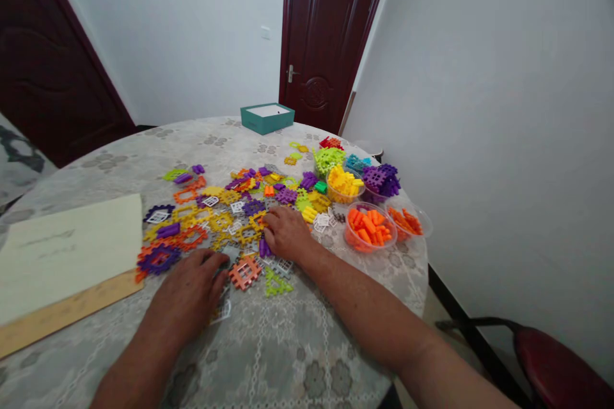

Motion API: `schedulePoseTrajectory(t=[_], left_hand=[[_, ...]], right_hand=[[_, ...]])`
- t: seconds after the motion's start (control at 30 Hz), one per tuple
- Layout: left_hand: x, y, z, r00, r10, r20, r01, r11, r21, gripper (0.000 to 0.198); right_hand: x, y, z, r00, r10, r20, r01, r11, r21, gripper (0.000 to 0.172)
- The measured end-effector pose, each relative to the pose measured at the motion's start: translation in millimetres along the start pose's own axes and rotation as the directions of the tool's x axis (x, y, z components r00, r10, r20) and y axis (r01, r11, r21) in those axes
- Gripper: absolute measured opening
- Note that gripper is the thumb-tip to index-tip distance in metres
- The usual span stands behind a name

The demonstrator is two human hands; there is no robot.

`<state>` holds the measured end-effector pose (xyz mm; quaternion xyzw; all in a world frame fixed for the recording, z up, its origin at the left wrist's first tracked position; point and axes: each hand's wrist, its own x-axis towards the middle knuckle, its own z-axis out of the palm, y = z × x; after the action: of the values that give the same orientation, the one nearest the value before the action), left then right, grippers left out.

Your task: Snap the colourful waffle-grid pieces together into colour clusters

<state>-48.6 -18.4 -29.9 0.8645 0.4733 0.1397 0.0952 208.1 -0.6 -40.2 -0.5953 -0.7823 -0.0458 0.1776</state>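
A spread of colourful plastic interlocking building pieces (221, 222) covers the middle of the table. My left hand (192, 287) rests at the near side of this pile with its fingers curled. A grey piece (232, 254) lies at its fingertips; what the fingers grip, if anything, is hidden. Just right of it are an orange-pink square piece (245, 273) and a green triangle piece (277, 283). My right hand (289, 233) reaches into the pile, fingers bent down among the pieces. Beside its fingertips is a purple piece (264, 246). Whatever it pinches cannot be seen.
Round clear tubs of sorted pieces stand at right, among them a tub of orange pieces (370, 227), a yellow one (344, 184) and a purple one (381, 180). A teal box (267, 119) sits at the far edge. Left lies a pale sheet-like board (71, 249). A red chair (556, 358) stands lower right.
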Motion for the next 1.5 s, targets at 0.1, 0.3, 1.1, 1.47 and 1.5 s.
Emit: schedulePoseTrajectory(t=[0.1,0.3,1.1,1.47,1.5], left_hand=[[1.5,-7.0,4.6,1.0,0.006,0.001,-0.006,1.0,0.022,0.04],[4.6,-9.2,3.0,1.0,-0.013,0.029,0.012,0.999,0.049,0.036],[-8.5,8.8,-20.8,0.985,-0.171,0.002,0.17,0.984,0.06,0.024],[-10.1,11.7,-24.0,0.985,-0.172,0.012,0.171,0.984,0.053,0.021],[-10.3,12.0,-24.8,0.985,-0.171,0.016,0.17,0.984,0.054,0.02]], right_hand=[[0.6,-1.5,0.1,1.0,0.011,0.003,-0.011,1.0,-0.014,0.019],[-0.9,-1.9,0.5,1.0,0.007,-0.01,-0.007,1.0,-0.004,0.022],[-2.5,28.1,7.1,0.952,0.182,-0.245,-0.14,0.974,0.179,0.018],[-2.1,28.3,8.8,0.957,0.149,-0.248,-0.119,0.984,0.133,0.034],[-2.0,27.5,8.5,0.963,0.133,-0.234,-0.103,0.986,0.134,0.035]])
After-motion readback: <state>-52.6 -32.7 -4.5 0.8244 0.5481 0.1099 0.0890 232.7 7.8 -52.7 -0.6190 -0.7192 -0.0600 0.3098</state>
